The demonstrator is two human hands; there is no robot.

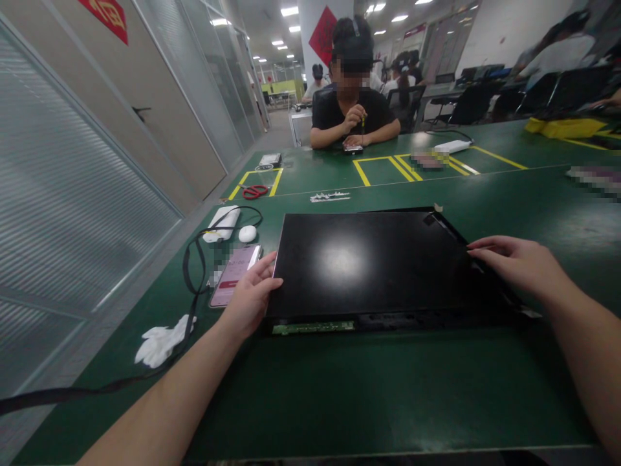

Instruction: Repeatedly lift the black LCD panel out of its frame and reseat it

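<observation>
A glossy black display panel [334,275] lies in front of me, with a green circuit strip [313,328] along its near edge. Part of a black frame [449,230] shows beneath it, past its far and right sides. My left hand [252,285] grips the panel's left edge, its thumb on top and the fingers partly hidden behind the edge. At the right side, my right hand [517,262] pinches the frame's rim between thumb and fingers. Just left of my left hand lies a phone [236,275] with its screen lit.
A white earbud case [247,233], a white power bank [222,223], a black strap [196,259] and crumpled white gloves [162,341] lie left. Red-handled scissors [255,191] and small white pieces [330,197] sit beyond the panel. Across the green table [388,395], a person [356,110] holds a screwdriver.
</observation>
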